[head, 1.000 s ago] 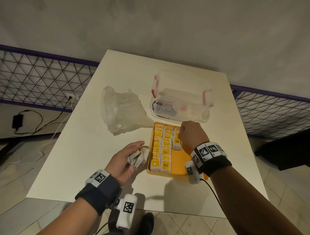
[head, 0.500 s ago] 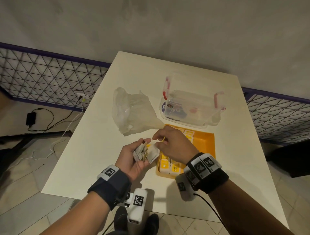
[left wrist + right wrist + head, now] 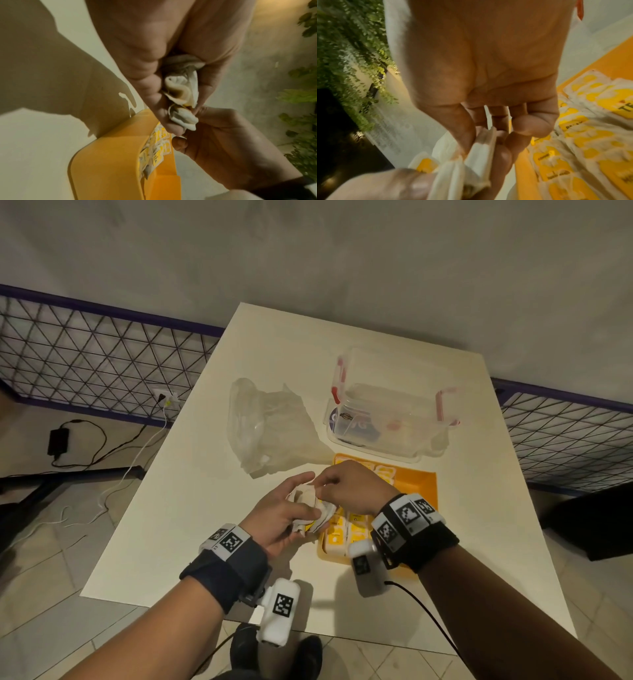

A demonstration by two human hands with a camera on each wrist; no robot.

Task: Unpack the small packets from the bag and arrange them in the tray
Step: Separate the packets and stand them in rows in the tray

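Observation:
My left hand [image 3: 291, 515] grips a bunch of small white tea packets [image 3: 310, 501], just left of the orange tray [image 3: 421, 491]. The bunch shows crumpled in the left wrist view [image 3: 183, 88]. My right hand [image 3: 342, 484] has reached across and pinches one packet [image 3: 485, 146] at the top of the bunch. Several white-and-yellow packets [image 3: 346, 525] lie in rows in the tray, also visible in the right wrist view [image 3: 590, 135]. The clear plastic bag [image 3: 270, 426] lies crumpled on the table beyond my hands.
A clear plastic box [image 3: 387, 412] with red clips stands behind the tray. The white table [image 3: 191, 474] ends close to me; a wire fence [image 3: 102, 361] and cables [image 3: 102, 446] lie off its left side.
My right hand left the tray and moved left to the bunch in my left hand, where it now pinches a packet. The left hand rose slightly.

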